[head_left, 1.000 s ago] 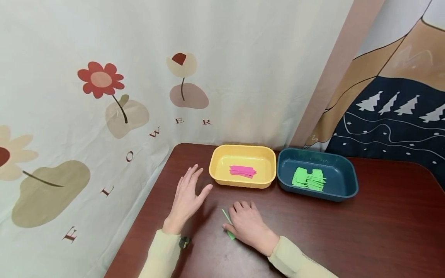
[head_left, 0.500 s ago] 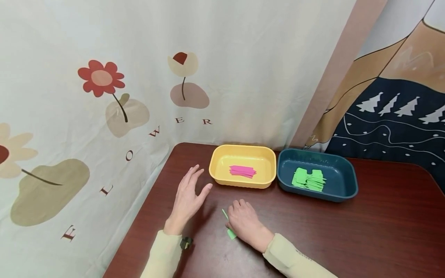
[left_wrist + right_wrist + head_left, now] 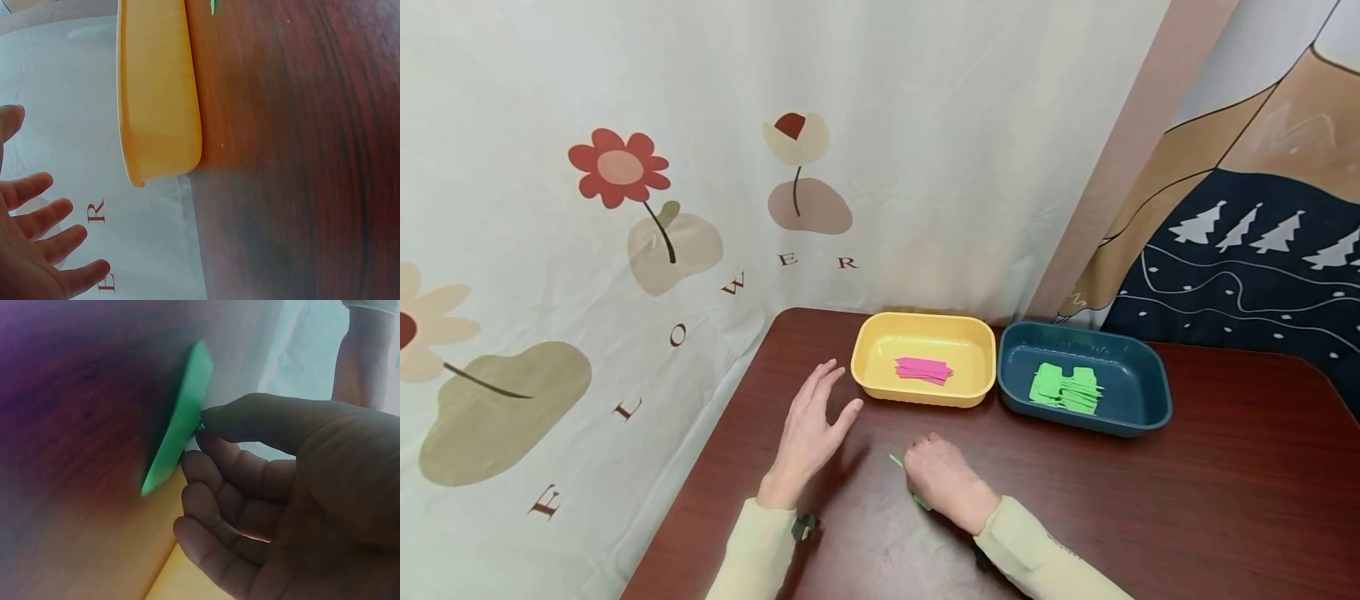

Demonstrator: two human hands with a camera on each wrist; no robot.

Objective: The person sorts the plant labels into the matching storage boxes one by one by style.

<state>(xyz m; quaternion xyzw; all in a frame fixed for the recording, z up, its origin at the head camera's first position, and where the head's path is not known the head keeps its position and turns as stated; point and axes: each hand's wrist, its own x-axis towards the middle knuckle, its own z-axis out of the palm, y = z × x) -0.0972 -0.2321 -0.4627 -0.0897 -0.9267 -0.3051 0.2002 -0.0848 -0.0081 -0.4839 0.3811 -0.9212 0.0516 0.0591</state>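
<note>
My right hand (image 3: 946, 479) pinches a green plastic plant label (image 3: 179, 422) between thumb and index finger, low over the brown table (image 3: 865, 550). In the head view, the label's thin pointed end sticks out beyond the fingers and its wide head shows below the hand; the middle is hidden. My left hand (image 3: 808, 433) hovers with fingers spread, left of the yellow tray (image 3: 925, 401), holding nothing. Several green plant labels (image 3: 1067, 388) lie piled in the dark blue tray (image 3: 1138, 423). In the yellow one lies a small stack of pink labels (image 3: 923, 370).
Both trays stand side by side at the table's back edge, in front of a pale curtain (image 3: 940, 167) printed with flowers and letters. A dark patterned cloth (image 3: 1232, 267) hangs behind at the right. A small dark object (image 3: 805, 527) shows at the left wrist.
My right hand has closed its thumb and finger on the green plant label and shifted it slightly right, with its tip turning. The left hand has stayed nearly still.
</note>
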